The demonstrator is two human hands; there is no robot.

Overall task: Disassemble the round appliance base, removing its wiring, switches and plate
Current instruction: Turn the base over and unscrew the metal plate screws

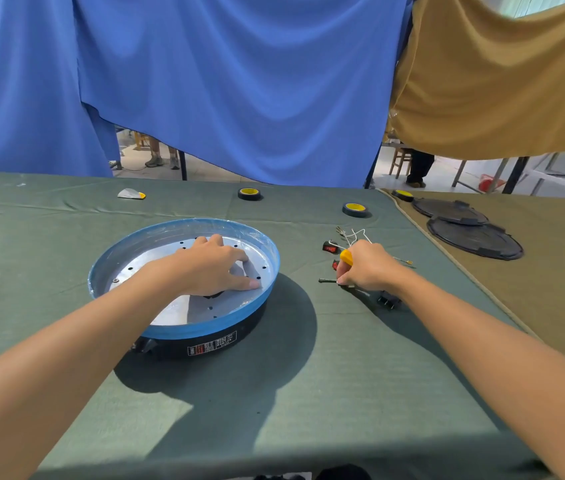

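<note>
Left hand (pixel 212 268) lies flat on the plate (pixel 170 306) beneath, probably light and stiff, best lifted by its edge; right hand (pixel 367 268) grips a screwdriver (pixel 346 257).

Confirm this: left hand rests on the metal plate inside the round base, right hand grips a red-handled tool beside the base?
Wrong on the colour: the head view shows the tool handle in the right hand is yellow, not red. The left hand does rest on the metal plate inside the round base.
</note>
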